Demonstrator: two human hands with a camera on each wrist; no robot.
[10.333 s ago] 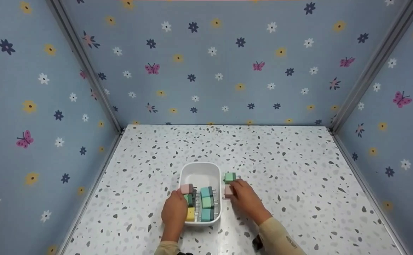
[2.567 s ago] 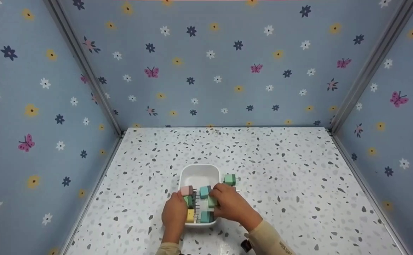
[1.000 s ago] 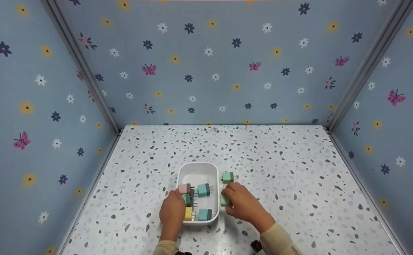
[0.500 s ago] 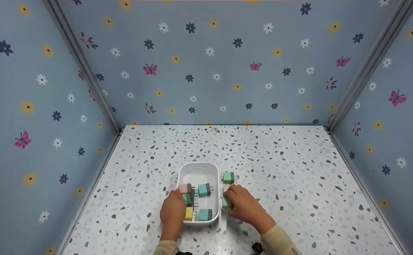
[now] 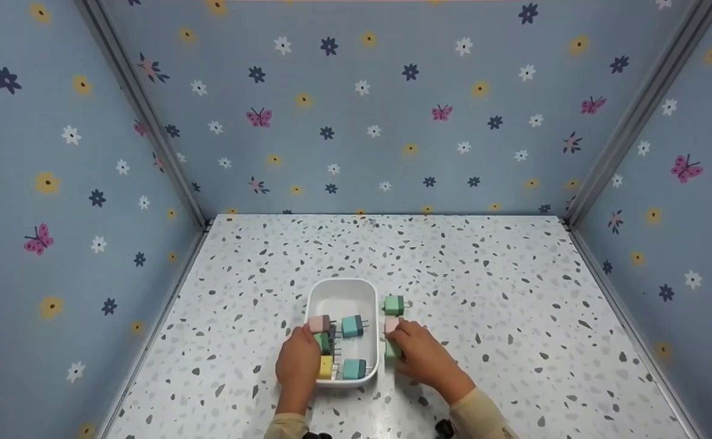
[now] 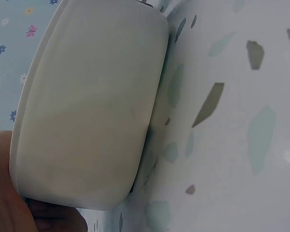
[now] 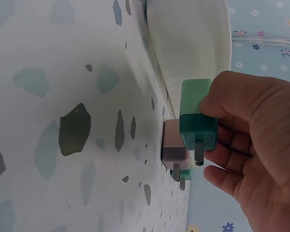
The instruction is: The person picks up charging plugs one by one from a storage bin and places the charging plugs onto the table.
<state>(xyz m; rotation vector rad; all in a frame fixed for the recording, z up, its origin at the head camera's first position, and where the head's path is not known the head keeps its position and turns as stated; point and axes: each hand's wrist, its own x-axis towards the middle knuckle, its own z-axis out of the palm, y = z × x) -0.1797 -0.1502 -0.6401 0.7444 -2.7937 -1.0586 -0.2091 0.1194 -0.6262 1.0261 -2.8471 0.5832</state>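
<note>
My right hand pinches a light green plug-in charger between thumb and fingers, just right of the white tub. In the right wrist view its metal prongs point away from the tub, and it hangs close over the table. Behind it on the table lie a pink charger and another green charger, lined up along the tub. My left hand grips the tub's left rim. Inside the tub, a pink charger, a green one and a yellow one stand along the left side.
Two blue chargers, one farther back and one nearer, lie in the tub's right half with a gap between them. The speckled table is enclosed by flower-patterned walls at the back and both sides.
The pink charger was set down right of the tub. My right hand then lifted the light green charger from between the blue ones, bringing it out beside the pink one. My left hand stayed.
</note>
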